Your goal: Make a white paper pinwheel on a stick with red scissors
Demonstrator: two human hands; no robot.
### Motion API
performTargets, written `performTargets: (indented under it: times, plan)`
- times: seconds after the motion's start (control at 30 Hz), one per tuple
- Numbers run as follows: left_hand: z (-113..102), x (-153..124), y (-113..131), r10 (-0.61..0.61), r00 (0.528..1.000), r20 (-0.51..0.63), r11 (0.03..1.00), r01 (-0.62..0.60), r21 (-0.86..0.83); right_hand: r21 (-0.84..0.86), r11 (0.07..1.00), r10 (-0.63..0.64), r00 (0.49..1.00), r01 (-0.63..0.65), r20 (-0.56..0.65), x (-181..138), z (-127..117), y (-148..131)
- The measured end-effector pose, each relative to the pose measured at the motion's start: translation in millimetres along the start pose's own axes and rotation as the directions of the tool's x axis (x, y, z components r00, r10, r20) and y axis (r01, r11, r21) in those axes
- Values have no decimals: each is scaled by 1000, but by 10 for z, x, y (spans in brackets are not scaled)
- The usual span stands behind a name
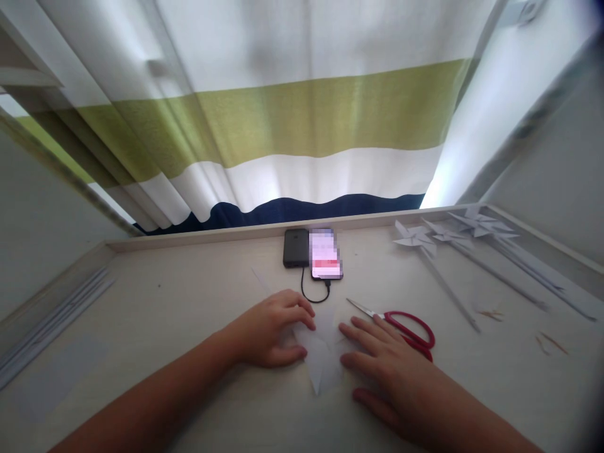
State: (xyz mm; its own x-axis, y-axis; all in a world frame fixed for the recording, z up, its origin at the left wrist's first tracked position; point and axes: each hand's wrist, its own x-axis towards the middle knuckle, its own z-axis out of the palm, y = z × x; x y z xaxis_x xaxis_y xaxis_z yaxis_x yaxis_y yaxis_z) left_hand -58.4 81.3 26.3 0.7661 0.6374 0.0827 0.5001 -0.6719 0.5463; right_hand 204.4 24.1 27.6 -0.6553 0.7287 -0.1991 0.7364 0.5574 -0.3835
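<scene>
A white piece of folded paper (317,362) with pointed flaps lies flat on the table in front of me. My left hand (274,327) rests at its left side, fingers bent and thumb apart, the tips touching the paper. On the other side, my right hand (389,362) lies with its fingers spread, the fingertips at the paper's right edge. Scissors (409,327) with red handles lie just beyond my right hand, which partly covers them. Their blades point to the far left.
Several white paper pinwheels (415,238) on paper sticks lie at the right. A phone (325,255) is cabled to a black power bank (296,247) at the back. Rolled paper sticks (56,321) and a flat paper sheet (61,374) lie left. A curtain (302,119) hangs behind.
</scene>
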Motion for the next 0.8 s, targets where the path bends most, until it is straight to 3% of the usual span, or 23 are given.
performTargets:
  times: [0.1,0.27,0.8]
  plan:
    - [133,-168,73,9,999,51,1000,-10,17,-7,1000,-23,1000,23,-12,-4,24,7]
    - [302,-214,101,8,1000,-24,995,-6,102,-27,998,-64,995,62,-79,10,73,56]
    - [461,-262,278,160,982,-104,912,-107,396,-123,984,-150,968,127,-201,34,189,118]
